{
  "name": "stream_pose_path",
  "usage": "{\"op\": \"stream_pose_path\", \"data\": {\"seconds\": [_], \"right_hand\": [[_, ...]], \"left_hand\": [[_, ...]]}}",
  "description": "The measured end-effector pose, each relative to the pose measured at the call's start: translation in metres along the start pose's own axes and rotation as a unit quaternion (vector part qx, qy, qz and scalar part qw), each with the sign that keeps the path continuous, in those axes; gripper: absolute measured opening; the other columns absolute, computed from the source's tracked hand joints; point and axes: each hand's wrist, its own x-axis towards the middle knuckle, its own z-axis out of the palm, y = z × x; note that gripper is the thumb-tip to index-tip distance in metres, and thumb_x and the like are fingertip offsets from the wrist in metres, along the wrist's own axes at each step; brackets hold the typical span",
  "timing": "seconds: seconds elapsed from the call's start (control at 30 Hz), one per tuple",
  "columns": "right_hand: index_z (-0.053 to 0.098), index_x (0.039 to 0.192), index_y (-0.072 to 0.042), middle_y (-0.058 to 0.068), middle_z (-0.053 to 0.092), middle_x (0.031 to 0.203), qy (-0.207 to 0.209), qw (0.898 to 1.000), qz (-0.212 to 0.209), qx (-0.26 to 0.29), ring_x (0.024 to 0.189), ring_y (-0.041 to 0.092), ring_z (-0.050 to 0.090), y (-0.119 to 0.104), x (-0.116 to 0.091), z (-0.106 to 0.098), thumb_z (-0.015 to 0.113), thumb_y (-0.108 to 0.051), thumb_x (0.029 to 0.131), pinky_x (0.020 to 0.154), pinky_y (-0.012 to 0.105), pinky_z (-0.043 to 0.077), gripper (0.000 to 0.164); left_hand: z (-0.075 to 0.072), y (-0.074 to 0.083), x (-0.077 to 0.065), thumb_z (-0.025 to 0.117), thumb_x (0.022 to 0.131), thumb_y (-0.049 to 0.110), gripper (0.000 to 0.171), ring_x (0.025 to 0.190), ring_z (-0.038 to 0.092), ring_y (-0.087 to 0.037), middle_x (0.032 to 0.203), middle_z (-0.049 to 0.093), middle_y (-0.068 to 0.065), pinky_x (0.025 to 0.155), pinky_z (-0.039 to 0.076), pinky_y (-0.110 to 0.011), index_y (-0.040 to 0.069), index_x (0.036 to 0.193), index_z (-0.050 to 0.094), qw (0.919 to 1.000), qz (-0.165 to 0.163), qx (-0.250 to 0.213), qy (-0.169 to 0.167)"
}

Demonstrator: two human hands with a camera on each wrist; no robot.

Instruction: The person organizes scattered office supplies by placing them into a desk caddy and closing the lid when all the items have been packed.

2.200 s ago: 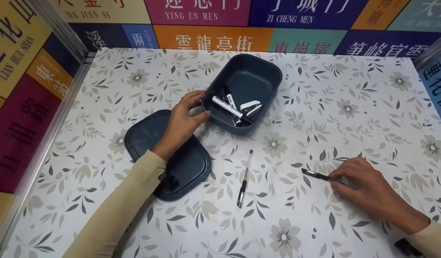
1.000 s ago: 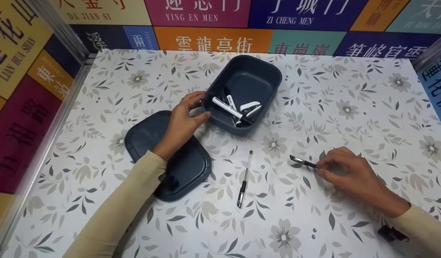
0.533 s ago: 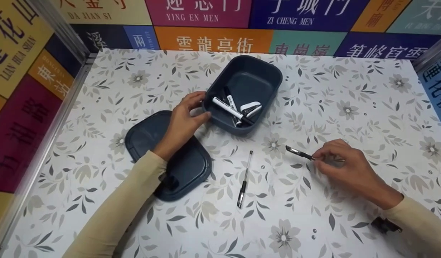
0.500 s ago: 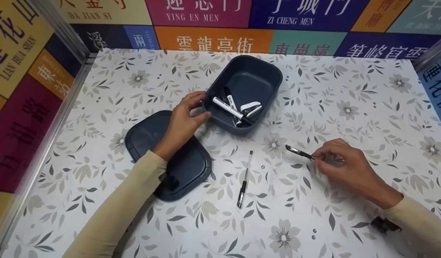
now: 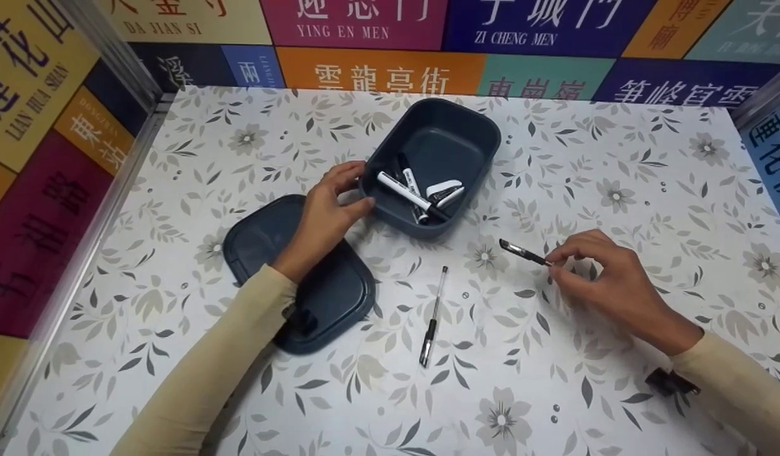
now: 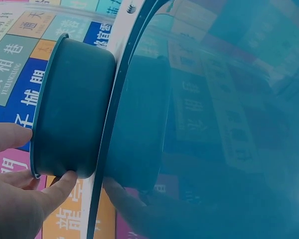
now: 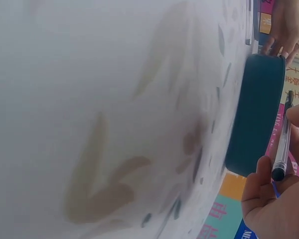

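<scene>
A dark blue-grey box point(image 5: 396, 223) stands on the table with several markers point(image 5: 404, 190) and other small black-and-white items inside. My left hand point(image 5: 323, 218) touches its near-left corner, fingers on one side and thumb on the other. In the left wrist view the thumb lies against the box's wall point(image 6: 74, 109). Under my left forearm lies a matching lid point(image 5: 339, 297), partly hidden. To the right, my right hand point(image 5: 608, 288) pinches a black-and-clear gel pen point(image 5: 523, 253), raised over the table. A similar pen point(image 5: 432, 323) lies in front of the box.
White floral cloth covers the table point(image 5: 618, 392). Panels with large printed characters point(image 5: 377, 75) border the back and both sides. In the head view a black wrist device point(image 5: 672, 382) sits by my right sleeve.
My right hand has carried the gel pen up the head view and leftward, closer to the box. The left hand, box, lid and lying pen have kept their places.
</scene>
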Motion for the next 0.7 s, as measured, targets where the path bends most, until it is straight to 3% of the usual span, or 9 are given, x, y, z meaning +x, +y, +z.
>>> {"op": "stream_pose_path", "data": {"seconds": [0.3,0.7], "right_hand": [[0.085,0.1,-0.01,0.007,0.075,0.098,0.015,1.0,0.004,0.012,0.101,0.012,0.063,-0.003,0.015,0.008,0.084,0.018,0.082,0.092,0.021,0.048,0.033],[0.085,0.101,-0.012,0.005,0.076,0.099,0.019,0.999,0.034,0.026,0.102,0.013,0.062,-0.01,0.041,0.02,0.083,0.012,0.088,0.088,0.025,0.046,0.027]], "left_hand": [[0.0,0.0,0.0,0.078,0.092,-0.007,0.057,0.134,0.065,-0.041,0.155,0.059,-0.017,0.114,0.057,-0.045,-0.012,0.146,0.063,0.9999,-0.007,0.009,0.001],[0.001,0.001,0.0,0.078,0.091,-0.008,0.056,0.132,0.066,-0.04,0.154,0.061,-0.017,0.113,0.057,-0.048,-0.012,0.145,0.064,0.9999,-0.009,0.006,0.006]]}}
